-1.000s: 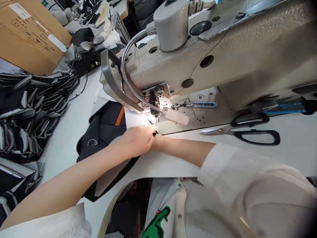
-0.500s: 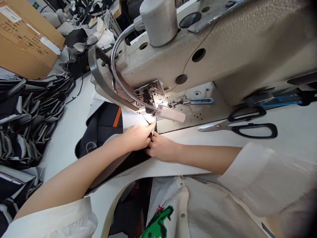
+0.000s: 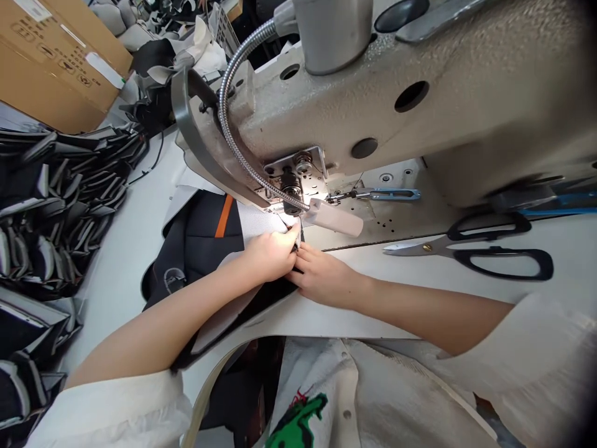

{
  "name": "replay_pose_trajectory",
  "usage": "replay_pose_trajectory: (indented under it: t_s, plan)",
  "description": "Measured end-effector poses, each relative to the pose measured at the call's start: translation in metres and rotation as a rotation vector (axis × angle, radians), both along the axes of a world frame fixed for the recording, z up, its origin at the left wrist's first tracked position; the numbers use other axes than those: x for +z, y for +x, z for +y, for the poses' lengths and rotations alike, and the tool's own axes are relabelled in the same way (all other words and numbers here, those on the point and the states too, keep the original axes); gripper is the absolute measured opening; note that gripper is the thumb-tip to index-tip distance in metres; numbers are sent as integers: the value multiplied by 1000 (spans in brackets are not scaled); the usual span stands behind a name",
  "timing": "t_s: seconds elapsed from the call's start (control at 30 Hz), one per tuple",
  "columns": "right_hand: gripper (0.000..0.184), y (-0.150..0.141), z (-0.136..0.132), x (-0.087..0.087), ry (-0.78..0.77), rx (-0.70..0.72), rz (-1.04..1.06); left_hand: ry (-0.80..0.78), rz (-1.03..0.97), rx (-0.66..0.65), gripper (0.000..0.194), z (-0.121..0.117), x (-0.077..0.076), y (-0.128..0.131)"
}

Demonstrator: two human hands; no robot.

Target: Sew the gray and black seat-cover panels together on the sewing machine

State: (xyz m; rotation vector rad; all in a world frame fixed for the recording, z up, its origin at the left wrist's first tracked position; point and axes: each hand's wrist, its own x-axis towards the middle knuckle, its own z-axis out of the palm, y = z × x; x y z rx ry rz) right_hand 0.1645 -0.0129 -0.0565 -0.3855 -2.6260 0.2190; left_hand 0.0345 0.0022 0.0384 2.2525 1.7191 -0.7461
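A black fabric piece (image 3: 196, 246) with an orange stripe and a white mesh panel (image 3: 255, 223) lies under the head of a grey industrial sewing machine (image 3: 420, 106). My left hand (image 3: 268, 254) is closed, pinching the fabric edge right by the needle (image 3: 295, 219). My right hand (image 3: 324, 277) meets it from the right, fingers pressed together on the same edge. A small lamp (image 3: 333, 218) on a flexible metal neck lights the spot.
Black-handled scissors (image 3: 476, 249) lie on the white table to the right. Blue tweezers (image 3: 382, 195) rest on the machine bed. Stacks of dark fabric pieces (image 3: 51, 211) fill the left side, with a cardboard box (image 3: 56, 56) behind them.
My right hand has slid out from behind the left and now shows beside it at the fabric edge. The view shifted slightly; both hands stay at the needle.
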Motion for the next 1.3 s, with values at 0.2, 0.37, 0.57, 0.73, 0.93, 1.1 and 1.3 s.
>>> replay_pose_trajectory:
  t_s: [0.2,0.37,0.57,0.73,0.93,1.1,1.3]
  plan:
    - [38,2,1,5,-85,24,-8,160,-119,-1,23,5,-14,-8]
    - [37,-2,-23,7,139,-160,-59,227,-145,-9,30,-12,-16,-15]
    - [30,-7,-31,7,311,-234,-57,303,-77,17,42,-25,-28,-14]
    - [29,-6,-25,8,357,-187,-38,323,-149,68,42,-25,-32,-14]
    - [25,-6,-24,9,369,-173,-16,278,-129,69,43,-22,-28,-8]
    - [27,-10,-20,9,331,-169,-54,242,-107,92,40,-14,-27,-6]
    - [27,-10,-19,9,299,-198,-55,303,-73,112,41,-14,-30,-8]
